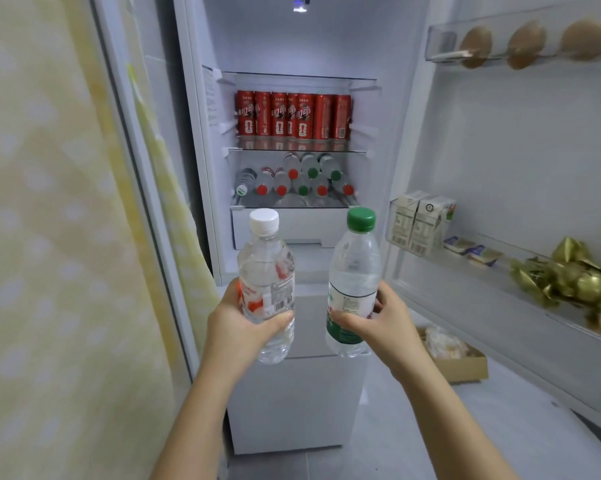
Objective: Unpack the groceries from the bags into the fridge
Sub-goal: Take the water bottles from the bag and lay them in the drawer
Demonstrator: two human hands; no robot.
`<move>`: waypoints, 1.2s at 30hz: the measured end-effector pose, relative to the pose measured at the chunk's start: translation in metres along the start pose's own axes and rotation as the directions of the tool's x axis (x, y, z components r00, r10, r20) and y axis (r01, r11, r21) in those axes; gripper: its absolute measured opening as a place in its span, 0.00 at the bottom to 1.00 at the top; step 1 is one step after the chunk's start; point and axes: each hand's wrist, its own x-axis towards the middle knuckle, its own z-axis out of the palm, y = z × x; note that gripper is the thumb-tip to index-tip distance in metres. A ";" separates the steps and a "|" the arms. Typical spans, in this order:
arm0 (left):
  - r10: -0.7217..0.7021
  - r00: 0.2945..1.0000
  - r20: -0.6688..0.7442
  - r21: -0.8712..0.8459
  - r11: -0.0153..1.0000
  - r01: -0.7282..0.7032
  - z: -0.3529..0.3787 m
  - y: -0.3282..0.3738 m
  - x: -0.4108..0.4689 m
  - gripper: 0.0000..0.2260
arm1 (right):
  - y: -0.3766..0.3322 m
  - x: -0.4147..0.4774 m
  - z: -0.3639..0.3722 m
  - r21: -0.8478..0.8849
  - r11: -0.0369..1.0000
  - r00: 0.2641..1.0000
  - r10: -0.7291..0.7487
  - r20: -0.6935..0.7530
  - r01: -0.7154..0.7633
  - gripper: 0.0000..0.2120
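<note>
In front of the open white fridge (292,403), I hold two upright bottles side by side and apart. My left hand (236,327) grips a clear plastic water bottle with a white cap and red-and-white label (266,285), its fingers (275,322) curled round the lower half. My right hand (385,323) grips a clear plastic water bottle with a green cap and green label (352,282) the same way.

Inside, a row of red drink cans (292,116) stands across the upper glass shelf. On the shelf below lie stacked clear bottles with red and green caps (295,178), caps facing out.

The open door at right carries brown eggs (527,43) in its top rack, with pale drink cartons (416,220) and gold-foil wrapped items (569,278) on a lower door shelf. A brown cardboard box (458,358) sits on the floor.
</note>
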 end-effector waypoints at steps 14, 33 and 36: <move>-0.058 0.998 0.004 0.050 0.997 0.057 0.037 -0.058 0.134 0.24 | 0.049 0.148 0.041 -0.035 0.999 0.999 0.022 -0.025 -0.022 0.24; -0.280 0.956 -0.083 -0.010 0.960 0.281 0.120 -0.129 0.311 0.27 | 0.120 0.361 0.093 -0.228 0.969 0.994 0.108 0.035 -0.097 0.23; -0.268 0.961 -0.064 0.007 0.963 0.269 0.122 -0.137 0.327 0.26 | 0.126 0.372 0.096 -0.225 0.967 0.992 0.124 0.019 -0.117 0.23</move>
